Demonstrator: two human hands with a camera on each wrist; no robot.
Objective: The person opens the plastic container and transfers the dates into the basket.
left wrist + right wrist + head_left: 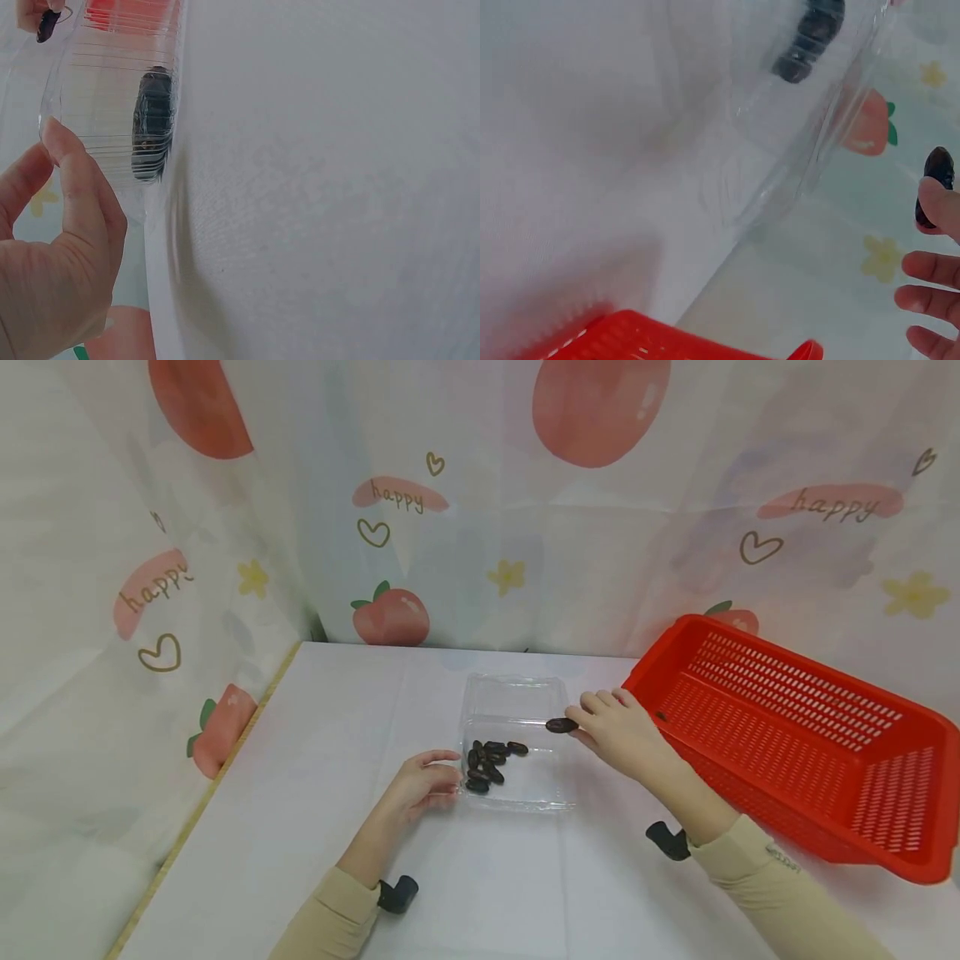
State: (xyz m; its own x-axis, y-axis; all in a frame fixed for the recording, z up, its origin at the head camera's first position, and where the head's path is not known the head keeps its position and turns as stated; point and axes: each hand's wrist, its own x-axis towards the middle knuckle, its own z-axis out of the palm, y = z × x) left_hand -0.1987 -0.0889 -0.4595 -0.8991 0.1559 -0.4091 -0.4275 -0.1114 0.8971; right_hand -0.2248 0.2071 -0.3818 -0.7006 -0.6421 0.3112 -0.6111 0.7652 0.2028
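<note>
A clear plastic clamshell box [536, 781] lies with its lid [513, 697] folded back, away from me. Several dark, shiny, oval dates [491, 760] are gathered on the left side of its tray. My left hand [427, 785] is at the box's left side, thumb and forefinger pinching its rim in the left wrist view. Over the box's right side, my right hand [618, 735] pinches a single date [935, 187] between thumb and forefinger, its other fingers spread apart.
On the right stands a red perforated plastic basket [780, 814], with a small dark piece [662, 716] near its left end. A white cloth covers the table [322, 777], and a printed curtain [465, 552] hangs behind it.
</note>
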